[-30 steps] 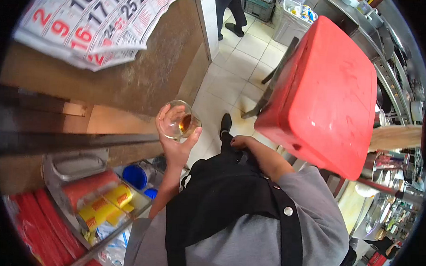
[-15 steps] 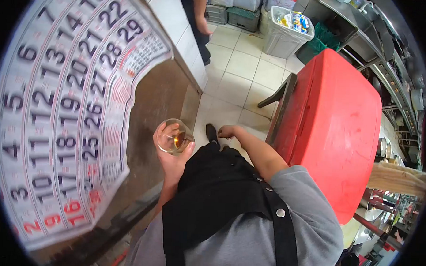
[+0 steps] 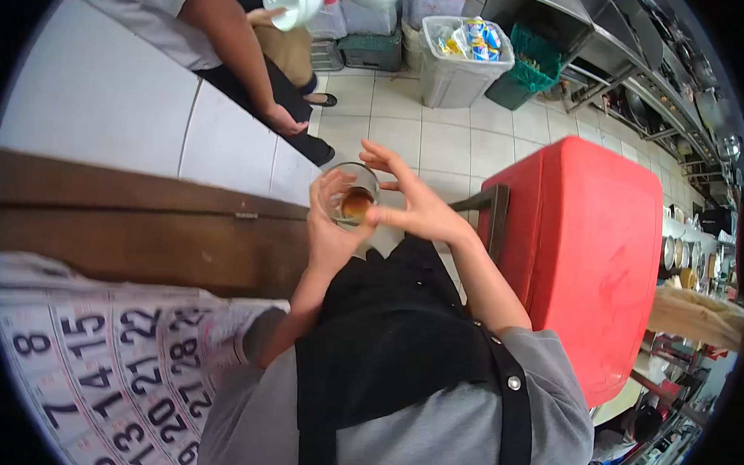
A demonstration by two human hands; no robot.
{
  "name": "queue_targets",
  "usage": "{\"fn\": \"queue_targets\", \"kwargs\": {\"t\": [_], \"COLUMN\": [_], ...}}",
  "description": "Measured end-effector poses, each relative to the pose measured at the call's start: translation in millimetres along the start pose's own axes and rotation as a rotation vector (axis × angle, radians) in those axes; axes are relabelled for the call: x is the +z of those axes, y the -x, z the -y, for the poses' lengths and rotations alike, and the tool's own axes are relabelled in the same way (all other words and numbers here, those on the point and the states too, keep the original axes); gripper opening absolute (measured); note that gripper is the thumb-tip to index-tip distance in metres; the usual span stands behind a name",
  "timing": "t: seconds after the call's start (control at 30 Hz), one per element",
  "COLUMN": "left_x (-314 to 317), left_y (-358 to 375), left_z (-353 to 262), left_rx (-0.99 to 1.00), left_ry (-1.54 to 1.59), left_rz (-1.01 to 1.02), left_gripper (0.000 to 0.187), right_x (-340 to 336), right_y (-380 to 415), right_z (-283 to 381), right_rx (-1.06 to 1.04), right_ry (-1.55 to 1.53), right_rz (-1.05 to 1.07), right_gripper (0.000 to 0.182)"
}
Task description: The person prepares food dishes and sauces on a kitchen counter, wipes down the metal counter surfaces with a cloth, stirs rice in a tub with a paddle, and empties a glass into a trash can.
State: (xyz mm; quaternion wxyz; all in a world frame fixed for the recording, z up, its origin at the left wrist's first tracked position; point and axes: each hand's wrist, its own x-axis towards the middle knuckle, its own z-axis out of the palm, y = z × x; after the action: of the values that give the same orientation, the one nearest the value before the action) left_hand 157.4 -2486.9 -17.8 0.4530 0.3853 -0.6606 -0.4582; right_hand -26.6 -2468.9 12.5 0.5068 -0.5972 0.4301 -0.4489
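Note:
A clear glass (image 3: 353, 178) with a little amber-brown liquid in the bottom is held in front of my black apron (image 3: 392, 356). Wrapped round its left side is my left hand (image 3: 333, 231). On the glass's right side is my right hand (image 3: 414, 203), its fingers spread and curved, with the thumb close to the rim and the left thumb. Whether that thumb touches the glass I cannot tell.
A red cooler box (image 3: 592, 265) stands at the right. A tiled wall (image 3: 139, 101) and large calendar (image 3: 113, 371) are at the left. Beyond are a person's arm (image 3: 239, 47), another person holding white bowls (image 3: 294, 4), and a grey bin (image 3: 459, 76).
My right hand has risen from low by my side to the glass. The glass has moved right and up in view. The view has turned; two people now show at the upper left.

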Motion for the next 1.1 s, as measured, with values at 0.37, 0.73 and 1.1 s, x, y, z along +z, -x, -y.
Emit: {"fn": "queue_targets", "kwargs": {"t": [0.37,0.73,1.1], "left_x": [0.6,-50.4,-80.3], "left_y": [-91.2,-69.1,-211.6], "left_z": [28.8,44.3,87.0], "left_rx": [-0.029,-0.28,-0.258], "left_ry": [0.028,-0.163,-0.284], "left_rz": [-0.272,-0.378,-0.098], "left_gripper": [0.084,0.102,0.122], "right_x": [-45.6,14.3,-63.6], "right_y": [-146.5,-230.9,-373.0], "right_z": [12.5,14.4,1.9], "right_rx": [-0.086,-0.152,-0.146], "right_ry": [0.211,0.473,0.544], "right_rz": [0.494,0.873,0.759], "right_gripper": [0.117,0.094,0.078]}}
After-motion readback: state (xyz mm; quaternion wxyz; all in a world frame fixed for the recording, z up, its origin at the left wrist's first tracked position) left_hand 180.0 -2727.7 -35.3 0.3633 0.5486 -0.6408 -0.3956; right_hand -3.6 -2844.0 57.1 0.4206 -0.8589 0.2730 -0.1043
